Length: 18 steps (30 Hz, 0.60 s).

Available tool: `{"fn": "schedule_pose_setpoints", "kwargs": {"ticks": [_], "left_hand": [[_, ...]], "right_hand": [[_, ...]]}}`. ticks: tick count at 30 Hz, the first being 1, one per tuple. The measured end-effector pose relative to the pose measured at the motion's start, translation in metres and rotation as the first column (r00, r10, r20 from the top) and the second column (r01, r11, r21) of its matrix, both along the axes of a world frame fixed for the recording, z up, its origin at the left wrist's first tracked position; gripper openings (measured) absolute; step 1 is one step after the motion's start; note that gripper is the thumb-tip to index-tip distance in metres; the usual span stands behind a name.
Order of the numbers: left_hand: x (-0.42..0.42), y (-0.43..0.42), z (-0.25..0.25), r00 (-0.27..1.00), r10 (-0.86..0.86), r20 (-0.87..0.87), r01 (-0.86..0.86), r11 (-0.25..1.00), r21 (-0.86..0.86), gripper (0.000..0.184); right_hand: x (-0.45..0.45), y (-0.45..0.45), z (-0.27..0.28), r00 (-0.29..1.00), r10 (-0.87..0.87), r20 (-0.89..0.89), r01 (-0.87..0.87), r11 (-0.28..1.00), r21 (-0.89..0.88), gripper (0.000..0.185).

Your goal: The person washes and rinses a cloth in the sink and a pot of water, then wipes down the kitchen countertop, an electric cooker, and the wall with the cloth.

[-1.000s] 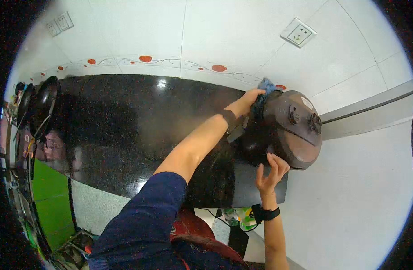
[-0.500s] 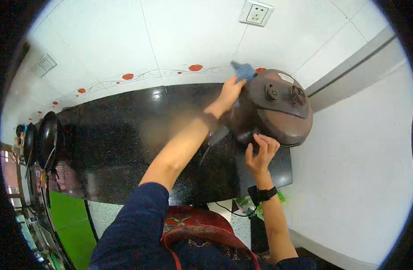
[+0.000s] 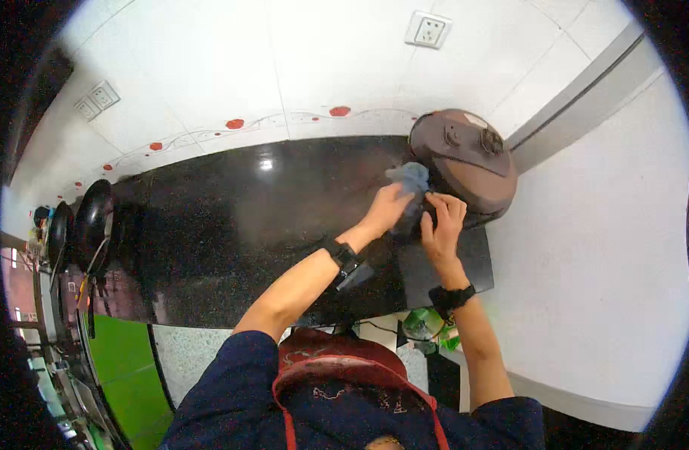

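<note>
My left hand (image 3: pixel 386 210) is closed on a crumpled blue cloth (image 3: pixel 410 176), which lies against the near left side of a brown electric pressure cooker (image 3: pixel 476 176). Knobs show on top of the cooker, and its lower front is dark and partly hidden by my hands. My right hand (image 3: pixel 443 225) is at the cooker's front edge with its fingers curled onto it; the exact part it grips is hidden. Both wrists wear black bands.
The cooker stands on a black countertop (image 3: pixel 284 217) in the corner by the tiled wall (image 3: pixel 344 67). Black pans (image 3: pixel 95 225) stand at the far left. A wall socket (image 3: pixel 428 30) is above. Below the counter edge is a green plastic bag (image 3: pixel 423 324).
My left hand has brought the cloth from the cooker's far left side near the wall down toward my right hand. The right hand stays at the cooker's front edge. The view has shifted slightly.
</note>
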State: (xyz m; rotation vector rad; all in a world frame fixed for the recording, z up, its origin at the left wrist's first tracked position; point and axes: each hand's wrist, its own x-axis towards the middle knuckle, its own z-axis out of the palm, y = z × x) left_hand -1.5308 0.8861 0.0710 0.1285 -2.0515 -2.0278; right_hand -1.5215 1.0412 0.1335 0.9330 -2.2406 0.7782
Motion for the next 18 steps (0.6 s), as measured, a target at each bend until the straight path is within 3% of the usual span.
{"fn": "schedule_pose_setpoints", "kwargs": {"ticks": [1, 2, 3, 5, 6, 8, 9, 11, 13, 15, 16, 17, 18], "left_hand": [[-0.004, -0.008, 0.002, 1.000, 0.012, -0.012, -0.011, 0.993, 0.120, 0.024], [0.000, -0.024, 0.028, 0.990, 0.139, -0.002, -0.139, 0.989, 0.053, 0.026], [-0.002, -0.039, 0.055, 0.965, 0.258, -0.050, -0.259, 0.965, -0.027, 0.027], [-0.041, -0.067, 0.059, 0.979, 0.179, -0.095, -0.174, 0.983, 0.056, 0.029], [-0.065, -0.077, 0.064, 0.970, 0.183, -0.161, -0.197, 0.978, -0.074, 0.029], [-0.099, -0.086, 0.085, 0.993, 0.049, -0.110, -0.064, 0.989, -0.130, 0.034], [-0.104, -0.085, 0.100, 0.992, 0.047, -0.115, -0.062, 0.989, -0.131, 0.034], [-0.115, -0.080, 0.114, 0.997, -0.071, 0.043, 0.079, 0.973, -0.217, 0.035], [-0.128, -0.069, 0.101, 0.995, -0.067, 0.074, 0.079, 0.980, -0.182, 0.036], [-0.133, -0.060, 0.095, 0.994, 0.098, -0.054, -0.112, 0.910, -0.400, 0.044], [-0.128, -0.060, 0.100, 0.988, -0.119, 0.098, 0.126, 0.989, -0.075, 0.041], [-0.133, -0.059, 0.091, 0.992, -0.091, 0.088, 0.097, 0.993, -0.066, 0.036], [-0.137, -0.060, 0.080, 0.991, -0.086, 0.106, 0.092, 0.995, -0.050, 0.037]], "right_hand": [[-0.005, 0.000, 0.012, 0.997, 0.032, 0.071, -0.033, 0.999, 0.018, 0.032], [-0.010, 0.000, 0.024, 0.992, 0.084, 0.093, -0.078, 0.995, -0.069, 0.029], [-0.019, -0.006, 0.052, 0.992, 0.076, -0.099, -0.081, 0.996, -0.040, 0.030], [-0.048, -0.017, 0.091, 0.990, 0.023, -0.142, -0.022, 1.000, 0.006, 0.036], [-0.063, -0.024, 0.106, 0.996, -0.005, -0.088, 0.012, 0.997, 0.071, 0.041], [-0.126, -0.019, 0.094, 1.000, 0.014, -0.024, -0.006, 0.949, 0.316, 0.046], [-0.135, -0.024, 0.107, 1.000, 0.011, -0.029, -0.002, 0.949, 0.314, 0.046], [-0.147, -0.028, 0.129, 0.953, -0.082, 0.293, -0.130, 0.761, 0.636, 0.047], [-0.159, -0.024, 0.129, 0.955, -0.064, 0.289, -0.148, 0.741, 0.654, 0.046], [-0.161, -0.018, 0.140, 0.931, 0.003, 0.364, -0.262, 0.700, 0.664, 0.045], [-0.162, -0.011, 0.157, 0.888, 0.053, 0.458, -0.340, 0.745, 0.574, 0.042], [-0.155, 0.000, 0.172, 0.887, 0.079, 0.455, -0.287, 0.866, 0.410, 0.042], [-0.158, 0.019, 0.172, 0.938, 0.024, 0.345, -0.195, 0.861, 0.470, 0.043]]}}
